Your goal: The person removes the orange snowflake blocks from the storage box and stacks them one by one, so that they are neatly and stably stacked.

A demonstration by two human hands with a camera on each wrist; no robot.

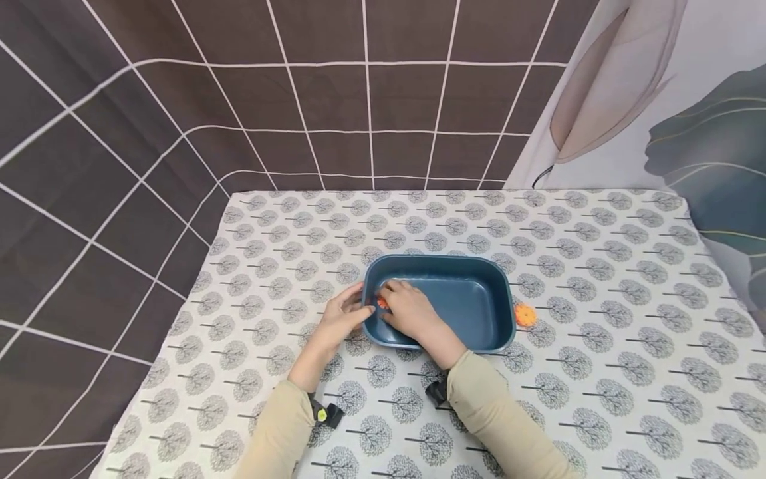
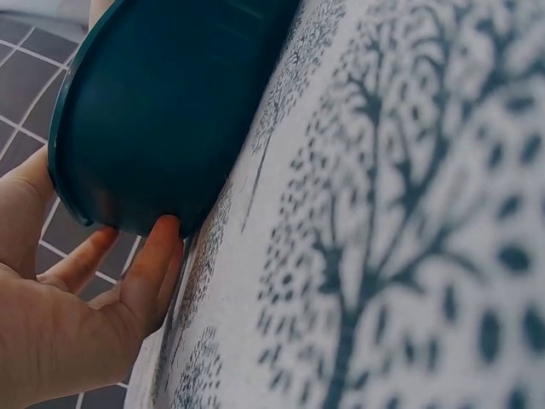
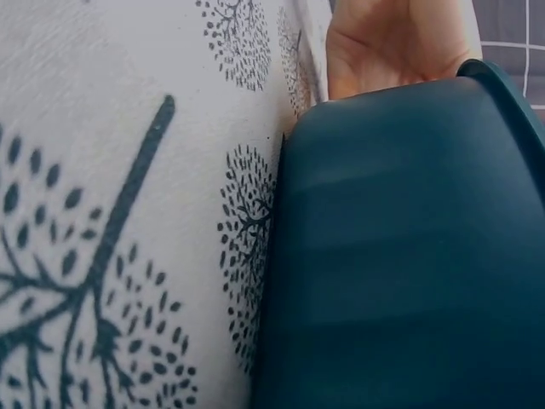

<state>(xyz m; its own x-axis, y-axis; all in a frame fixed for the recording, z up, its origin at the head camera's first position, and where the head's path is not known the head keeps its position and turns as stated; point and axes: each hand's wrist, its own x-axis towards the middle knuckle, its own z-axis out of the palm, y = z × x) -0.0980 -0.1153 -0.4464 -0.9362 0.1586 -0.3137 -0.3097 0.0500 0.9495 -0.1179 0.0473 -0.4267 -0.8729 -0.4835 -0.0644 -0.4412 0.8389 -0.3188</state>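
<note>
A dark teal oblong basin [image 1: 461,303] stands on the patterned cloth. At its left end my left hand [image 1: 341,319] holds the wall, thumb over the rim and fingers against the outside; the left wrist view shows those fingertips [image 2: 162,234] touching the outer wall low down, near the cloth. Inside the basin, at the same end, my right hand [image 1: 409,311] has its fingers curled about a small orange piece [image 1: 382,303], mostly hidden by the hand. The right wrist view catches the basin's outer side wall [image 3: 400,247], and the right hand's fingers are out of sight there.
An orange-yellow flower-shaped piece [image 1: 525,315] lies on the cloth just off the basin's right end. The table [image 1: 598,346] has a white cloth printed with grey trees. A dark grid-patterned curtain [image 1: 329,100] hangs behind and to the left.
</note>
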